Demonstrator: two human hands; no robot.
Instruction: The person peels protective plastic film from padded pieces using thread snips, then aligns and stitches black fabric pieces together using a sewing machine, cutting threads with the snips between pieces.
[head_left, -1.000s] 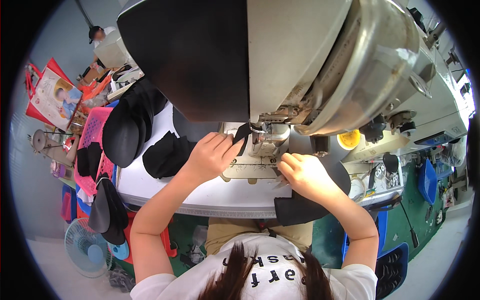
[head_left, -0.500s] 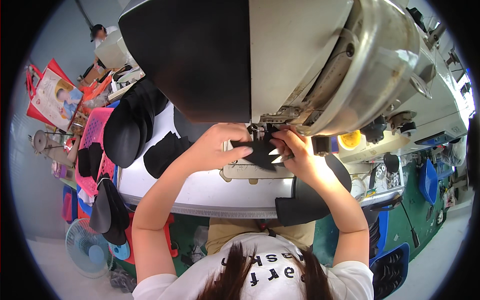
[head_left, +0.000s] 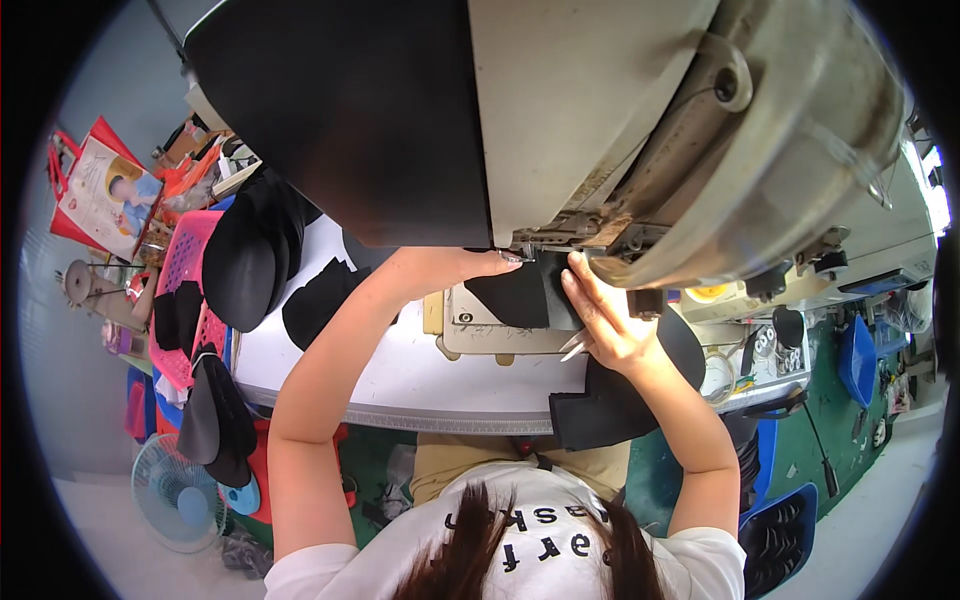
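A black fabric piece (head_left: 510,298) lies flat on the metal bed plate (head_left: 500,342) of a sewing machine (head_left: 590,110), its far edge under the needle area. My left hand (head_left: 465,264) reaches in at the piece's far left edge. Its thumb points right beside the presser foot, while the other fingers are hidden behind the machine head. With fingers stretched out, my right hand (head_left: 612,325) rests on the right part of the fabric. Under my right forearm, a larger black cut piece (head_left: 600,410) hangs over the table's front edge.
Left of the machine, several black pieces (head_left: 325,305) lie on the white table (head_left: 430,390). Stacked black panels (head_left: 245,255) lean against a pink basket (head_left: 190,260). Spools (head_left: 787,330) sit at the right. A fan (head_left: 180,495) stands below left, a blue bin (head_left: 780,540) below right.
My left hand has slid farther behind the machine head. My right hand's bent fingers have straightened onto the fabric, which now lies flatter. The machine looms larger in view.
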